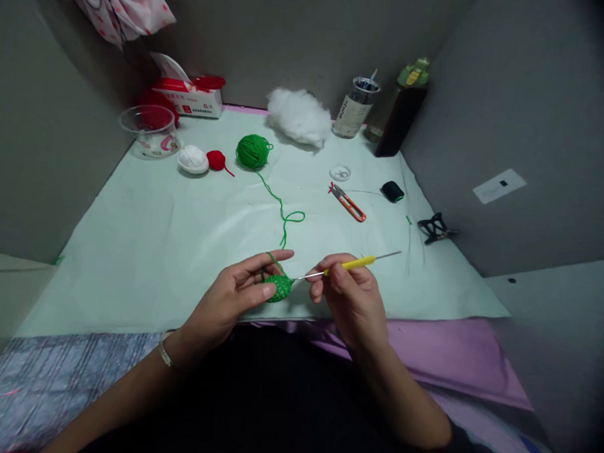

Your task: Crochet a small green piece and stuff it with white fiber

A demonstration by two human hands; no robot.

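Observation:
A small round piece of green crochet (pixel 279 289) is pinched in my left hand (pixel 234 287), the thumb lying across its front. Green yarn passes over the fingers of that hand and trails back to a green yarn ball (pixel 252 151). In my right hand (pixel 356 299) is a crochet hook (pixel 358 263) with a yellow grip, held much like a pen. The hook's metal tip meets the right edge of the green piece. Whether a loop sits on the tip is too small to tell.
Orange thread snips (pixel 350 203), a small black bundle (pixel 392 191) and a black claw clip (pixel 435 228) lie at right. Behind stand white stuffing (pixel 301 117), a pen cup (pixel 356 108) and a bottle (pixel 403 111). White yarn (pixel 193 159), red yarn (pixel 216 160) and a clear tub (pixel 153 140) are at left.

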